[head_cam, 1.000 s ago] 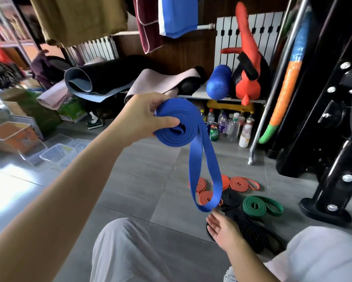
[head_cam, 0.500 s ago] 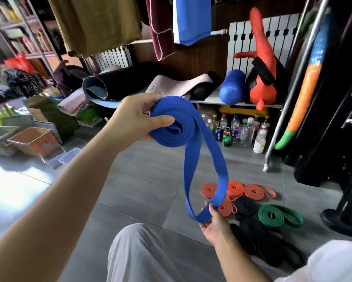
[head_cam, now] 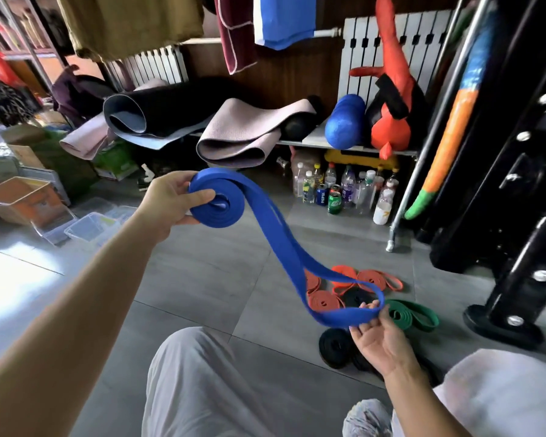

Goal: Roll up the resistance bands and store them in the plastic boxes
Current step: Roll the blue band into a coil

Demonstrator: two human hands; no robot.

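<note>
My left hand [head_cam: 167, 200] grips the rolled part of a wide blue resistance band [head_cam: 221, 206], held out at chest height. Its loose tail curves down and to the right, and my right hand [head_cam: 378, 335] pinches the end loop between fingertips, palm up. On the floor behind the tail lie orange bands [head_cam: 325, 299], partly rolled, a green band [head_cam: 413, 316] and black bands [head_cam: 336, 345]. Clear plastic boxes [head_cam: 88, 227] sit on the floor at the left.
A shelf with rolled mats [head_cam: 177, 118] and a blue foam roller [head_cam: 344, 121] runs along the back. Bottles and cans [head_cam: 344, 190] stand under it. A black machine frame [head_cam: 517, 216] fills the right side. My knees in light trousers [head_cam: 202, 383] are below.
My right hand has taken hold of the hanging end of the blue band and drawn it to the right. My left hand with the roll has lowered slightly.
</note>
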